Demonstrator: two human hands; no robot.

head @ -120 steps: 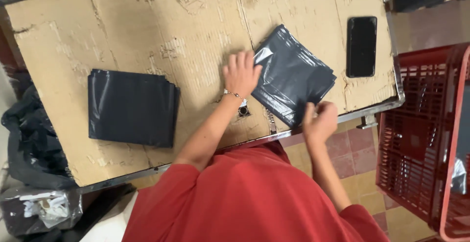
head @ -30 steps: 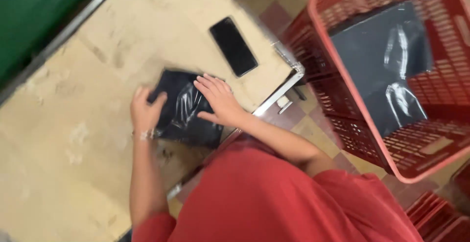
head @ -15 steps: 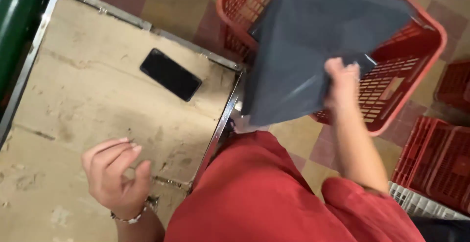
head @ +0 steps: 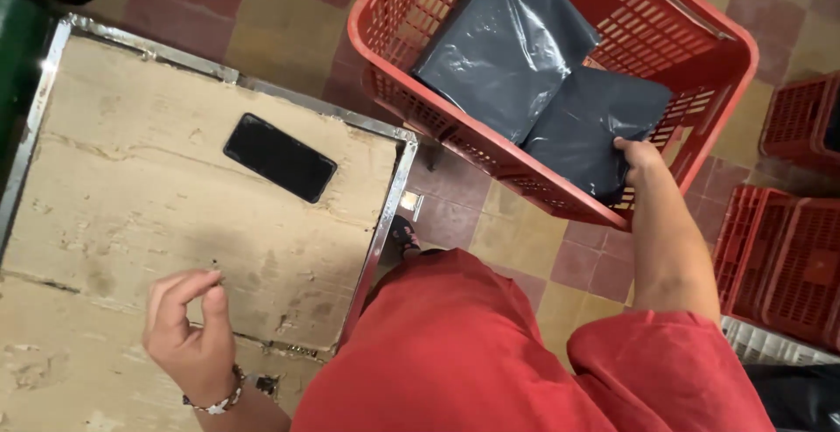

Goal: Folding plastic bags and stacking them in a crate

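Lowered from mid-air, the grey bag (head: 595,130) now lies inside the red crate (head: 726,47).
Right hand (head: 637,154) grip pinches its corner; left hand (head: 188,336) hovers loosely curled, holding nothing, over the tabletop (head: 131,196).

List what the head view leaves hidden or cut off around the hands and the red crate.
- Right hand: fingertips hidden behind the dark bag, grip unclear.
- Red crate: its floor is covered by both bags.
- Left hand: forearm cut by the bottom edge.
- Side crates: cut by the right edge.
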